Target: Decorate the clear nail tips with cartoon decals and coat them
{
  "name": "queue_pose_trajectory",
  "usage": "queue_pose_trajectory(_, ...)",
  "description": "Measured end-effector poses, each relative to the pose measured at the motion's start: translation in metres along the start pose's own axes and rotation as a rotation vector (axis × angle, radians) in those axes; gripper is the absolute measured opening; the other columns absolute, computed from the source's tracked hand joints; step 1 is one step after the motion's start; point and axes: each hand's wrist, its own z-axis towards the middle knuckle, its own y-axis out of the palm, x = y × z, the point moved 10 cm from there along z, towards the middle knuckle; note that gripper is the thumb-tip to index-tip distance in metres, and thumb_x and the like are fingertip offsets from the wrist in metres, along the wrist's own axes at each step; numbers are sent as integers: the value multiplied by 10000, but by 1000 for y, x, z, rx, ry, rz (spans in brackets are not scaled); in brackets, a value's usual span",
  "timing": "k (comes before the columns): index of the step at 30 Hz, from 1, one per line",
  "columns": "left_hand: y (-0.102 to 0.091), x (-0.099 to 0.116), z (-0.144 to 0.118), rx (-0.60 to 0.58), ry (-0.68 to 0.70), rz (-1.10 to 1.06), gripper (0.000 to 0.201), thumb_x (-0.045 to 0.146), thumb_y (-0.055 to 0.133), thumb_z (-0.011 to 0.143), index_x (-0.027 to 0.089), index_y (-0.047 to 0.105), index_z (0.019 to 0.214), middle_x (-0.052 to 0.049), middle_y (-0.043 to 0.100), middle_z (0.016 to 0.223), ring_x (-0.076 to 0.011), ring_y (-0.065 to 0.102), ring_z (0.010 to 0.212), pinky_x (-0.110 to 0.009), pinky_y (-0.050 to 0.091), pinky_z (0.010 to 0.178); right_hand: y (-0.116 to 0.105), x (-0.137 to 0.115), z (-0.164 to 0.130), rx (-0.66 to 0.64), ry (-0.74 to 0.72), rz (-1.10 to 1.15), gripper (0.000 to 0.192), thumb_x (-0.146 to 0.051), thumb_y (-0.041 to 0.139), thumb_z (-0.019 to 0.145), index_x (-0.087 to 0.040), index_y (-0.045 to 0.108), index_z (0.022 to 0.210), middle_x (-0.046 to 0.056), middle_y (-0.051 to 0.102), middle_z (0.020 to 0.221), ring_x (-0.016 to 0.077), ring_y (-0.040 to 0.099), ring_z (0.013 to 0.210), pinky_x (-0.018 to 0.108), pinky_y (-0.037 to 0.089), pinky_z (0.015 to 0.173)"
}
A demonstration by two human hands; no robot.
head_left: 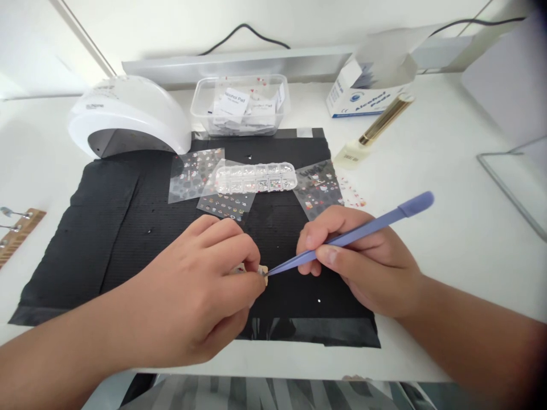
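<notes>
My left hand (200,290) pinches a small pale nail tip (261,271) between thumb and fingers, low over the black mat (106,228). Purple tweezers (367,228) are held like a pen in my right hand (367,262), and their point touches the nail tip. A clear strip box of rhinestones (256,177) and several sticker sheets (194,173) lie on the mat just beyond both hands.
A white nail lamp (128,117) stands at the back left. Behind the mat are a clear tub of alcohol pads (239,105), an alcohol pad box (363,94) and a gold-capped bottle (371,134). A wooden holder (17,230) lies at the far left, a wire frame (508,188) at right.
</notes>
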Motion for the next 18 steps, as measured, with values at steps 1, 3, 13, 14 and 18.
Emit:
queue_pose_trajectory(1,0,0,0,1,0,-5,183,120,526,906,185,695,935,-57,625,937,-195,506,853,-413,403,776,0,0,0,-2,-2,3,84,-303,578,933,-239,622,900,7,641,694,142,573,602,287,448,513)
queue_pose_trajectory(3,-1,-1,1,2,-3,-15,185,118,523,907,182,694,939,-58,628,933,-198,508,858,-416,399,781,0,0,1,-4,-4,15,82,-290,580,933,-233,629,901,1,646,702,131,575,603,274,455,526)
queue_pose_trajectory(13,-1,-6,2,23,-37,-11,147,121,533,904,193,661,920,-54,625,931,-198,519,871,-411,394,809,-28,-4,8,185,-30,133,111,-357,704,851,-252,668,842,3,660,652,149,596,544,293,453,462)
queue_pose_trajectory(14,-2,-5,2,27,-32,-8,156,112,524,907,191,658,923,-57,624,938,-198,516,876,-410,393,805,-30,-5,9,195,-37,142,105,-352,704,851,-254,667,840,2,664,646,148,594,535,292,447,450)
queue_pose_trajectory(18,-4,-1,3,41,1,19,202,67,493,911,177,661,938,-63,612,960,-199,504,892,-409,389,791,-32,-4,11,221,-24,176,106,-341,711,843,-251,657,830,-5,677,625,144,592,518,284,439,432)
